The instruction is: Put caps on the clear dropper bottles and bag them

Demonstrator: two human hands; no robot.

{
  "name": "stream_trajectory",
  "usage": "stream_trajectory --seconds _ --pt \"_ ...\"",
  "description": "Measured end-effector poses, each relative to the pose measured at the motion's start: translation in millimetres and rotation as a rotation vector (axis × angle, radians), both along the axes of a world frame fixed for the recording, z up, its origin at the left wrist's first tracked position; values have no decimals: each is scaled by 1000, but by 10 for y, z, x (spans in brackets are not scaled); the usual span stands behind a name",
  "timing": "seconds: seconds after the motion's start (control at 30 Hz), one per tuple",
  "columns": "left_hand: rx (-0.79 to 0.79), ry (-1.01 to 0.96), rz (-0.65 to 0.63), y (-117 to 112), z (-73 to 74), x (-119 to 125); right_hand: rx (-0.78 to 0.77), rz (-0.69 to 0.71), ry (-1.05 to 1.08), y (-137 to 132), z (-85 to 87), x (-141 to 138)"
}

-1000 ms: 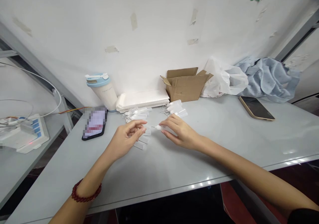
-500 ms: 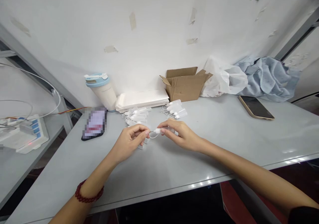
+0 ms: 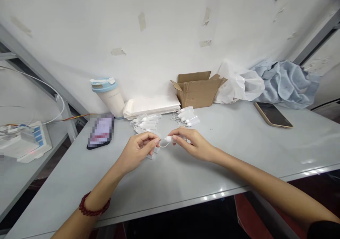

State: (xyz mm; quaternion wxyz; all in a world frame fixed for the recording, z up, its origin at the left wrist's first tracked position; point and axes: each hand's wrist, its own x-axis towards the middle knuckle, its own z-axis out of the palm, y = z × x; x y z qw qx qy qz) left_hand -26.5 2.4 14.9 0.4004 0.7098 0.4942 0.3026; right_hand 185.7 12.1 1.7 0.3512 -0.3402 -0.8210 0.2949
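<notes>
- The bottle (image 3: 169,139) lies level between the two hands above the surface (image 3: 191,182), its white cap facing left.
- Right hand (image 3: 195,144): fingers pinch the bottle just behind the cap, hiding most of its body.
- Left hand (image 3: 140,150): fingers pinch the cord (image 3: 165,146) near the bottle's tip; the exact hold is too small to tell.
- The left pile (image 3: 145,122) of similar bottles sits right behind the left hand, which partly covers it; the right pile (image 3: 187,116) lies behind the right hand.
- Behind these, a white stack (image 3: 152,106) and open box (image 3: 199,94) line the wall, between cup (image 3: 112,99) and bag (image 3: 232,84).
</notes>
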Motion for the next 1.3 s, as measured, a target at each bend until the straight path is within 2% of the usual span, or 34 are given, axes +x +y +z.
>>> stream_trajectory --seconds 0.47,1.07,1.3 --pt "25 10 -12 -23 -46 8 -51 27 -48 12 -13 1" --pt "-27 22 -47 -58 -157 101 -108 37 -82 -1 -90 -40" --pt "-31 -17 -52 -41 -134 105 -115 34 -61 -4 -81 -47"
